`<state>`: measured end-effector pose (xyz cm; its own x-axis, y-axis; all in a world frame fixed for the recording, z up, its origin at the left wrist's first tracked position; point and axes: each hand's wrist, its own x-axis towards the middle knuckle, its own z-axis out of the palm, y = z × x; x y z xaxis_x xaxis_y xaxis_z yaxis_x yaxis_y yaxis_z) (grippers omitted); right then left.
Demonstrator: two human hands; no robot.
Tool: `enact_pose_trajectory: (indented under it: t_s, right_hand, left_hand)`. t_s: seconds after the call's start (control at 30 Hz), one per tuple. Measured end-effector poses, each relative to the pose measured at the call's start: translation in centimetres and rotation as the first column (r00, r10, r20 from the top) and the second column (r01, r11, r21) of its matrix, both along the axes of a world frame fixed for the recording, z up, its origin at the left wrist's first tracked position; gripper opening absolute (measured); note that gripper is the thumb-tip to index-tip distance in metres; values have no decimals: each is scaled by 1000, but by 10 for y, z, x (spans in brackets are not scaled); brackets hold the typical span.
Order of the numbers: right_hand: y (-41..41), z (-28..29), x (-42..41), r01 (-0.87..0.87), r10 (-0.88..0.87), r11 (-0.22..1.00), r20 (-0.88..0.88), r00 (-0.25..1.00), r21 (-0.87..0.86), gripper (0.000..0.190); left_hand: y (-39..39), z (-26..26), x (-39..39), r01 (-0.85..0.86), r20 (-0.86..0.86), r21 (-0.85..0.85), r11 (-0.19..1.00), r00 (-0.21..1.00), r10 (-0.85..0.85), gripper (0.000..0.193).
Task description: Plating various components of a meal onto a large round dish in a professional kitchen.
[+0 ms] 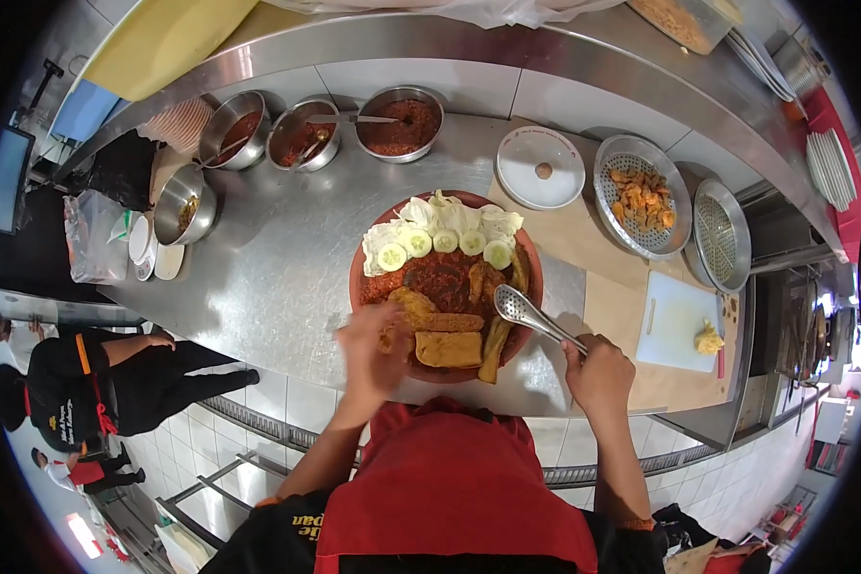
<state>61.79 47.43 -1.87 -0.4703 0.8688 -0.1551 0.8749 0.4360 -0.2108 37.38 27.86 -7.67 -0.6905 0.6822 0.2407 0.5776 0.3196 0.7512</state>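
My right hand (600, 373) grips the handle of a perforated metal spoon (520, 307), whose bowl hangs over the right part of a round terracotta dish (357, 290). Blurred by motion, my left hand (374, 351) is at the dish's left side, beside a fried piece (410, 305); whether its fingers hold anything is unclear. Red sambal (438, 280) covers the dish's middle. Cabbage or lettuce leaves (423, 213) and several cucumber slices (445, 241) line the far rim. Nearer me lie a block of fried tofu (448, 349), a tempeh strip (453, 323) and a long fried eggplant piece (496, 348).
Steel bowls of red sauce (402, 122) stand along the back wall. To the right are a white plate (540, 168), a colander of fried shrimp (642, 201), another colander (719, 233) and a white cutting board (671, 323). A shelf (459, 43) overhangs the counter. A person (86, 387) stands left.
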Motion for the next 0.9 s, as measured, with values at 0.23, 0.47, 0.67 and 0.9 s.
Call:
enact_pose_trajectory:
  t_s: [0.23, 0.47, 0.67, 0.9]
  right_hand:
    - [-24, -15, 7, 80, -81, 997, -100, 992, -22, 30]
    - [-60, 2, 18, 10, -31, 992, -169, 985, -126, 27]
    - [-11, 20, 17, -95, 127, 962, -111, 986, 256, 18]
    - [10, 5, -2, -330, 341, 923, -21, 940, 198, 20]
  left_hand:
    - [-179, -53, 31, -157, 277, -157, 975, 941, 196, 15]
    - [-251, -130, 107, -133, 718, -464, 876, 523, 460, 33]
    - [-136, -41, 16, -295, 507, -201, 934, 785, 356, 40]
    - [-29, -55, -57, -418, 631, -78, 905, 683, 370, 51]
